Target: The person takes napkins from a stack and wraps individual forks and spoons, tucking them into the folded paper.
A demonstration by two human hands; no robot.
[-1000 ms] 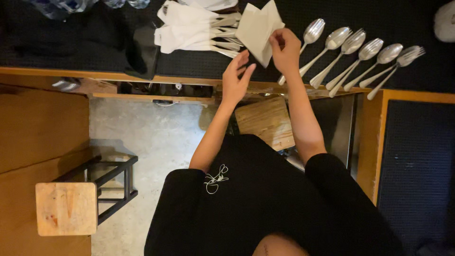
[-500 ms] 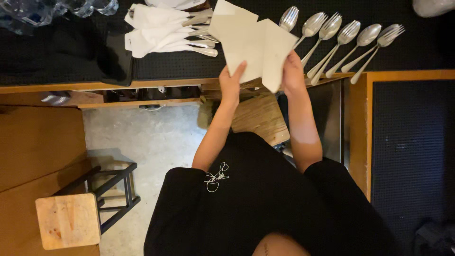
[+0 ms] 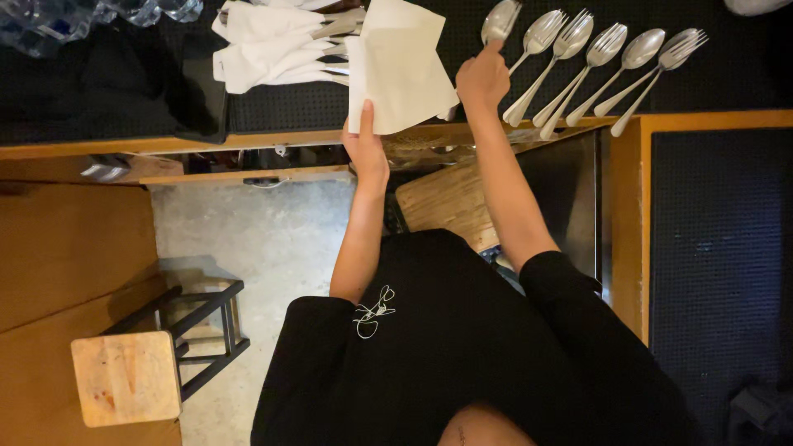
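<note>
My left hand (image 3: 366,147) pinches the lower edge of a white paper napkin (image 3: 398,66) and holds it over the black counter mat. My right hand (image 3: 483,78) is off the napkin, with its fingers closed on the handle of the leftmost spoon (image 3: 500,20) in a row of spoons and forks (image 3: 611,58) lying on the mat. Both arms reach forward from my black top.
Cutlery rolled in white napkins (image 3: 264,45) is stacked left of the held napkin. Clear plastic bottles (image 3: 49,16) stand at the far left. The wooden counter edge (image 3: 165,144) runs across. A wooden board (image 3: 450,198) sits below it, a wooden stool (image 3: 124,376) at lower left.
My right hand let go of the napkin and moved right to the leftmost spoon. The left hand keeps the napkin, now hanging flat. The view shifted slightly.
</note>
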